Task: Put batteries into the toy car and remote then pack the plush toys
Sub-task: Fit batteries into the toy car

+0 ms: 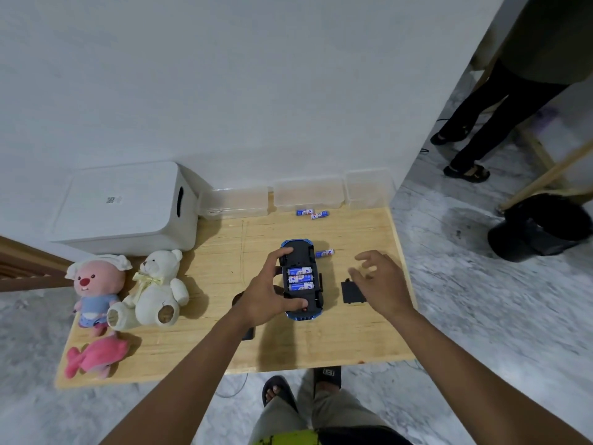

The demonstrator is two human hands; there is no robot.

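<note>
On the wooden table (321, 345) the blue toy car (301, 279) lies upside down, its black underside facing up; the battery compartment is uncovered and three blue-and-white batteries (300, 279) sit in it side by side, each lying across the car. The left hand (272, 292) grips the car from its left side — the fingers curl over the far end and the thumb presses on the near end, so the hand is closed around the car body. The right hand (378, 281) is above the table to the right of the car, fingers spread and slightly bent, holding nothing; it is blurred a little. Just under this hand, partly covered by it, a flat black cover (351, 292) lies on the table, apart from the car.

One loose battery (324, 253) lies just beside the far right corner of the car; two more batteries (313, 213) lie further back, near a row of three clear plastic boxes (306, 195) that stand along the wall. A dark object (247, 332) is mostly hidden under the left wrist; I cannot tell what it is.

At the left end of the table sit a pink plush in a blue shirt (94, 290) and a white teddy bear (154, 290), touching each other; a pink fish-like plush (94, 356) lies in front of them. Behind them stands a white storage box (128, 207) with its lid closed.
</note>
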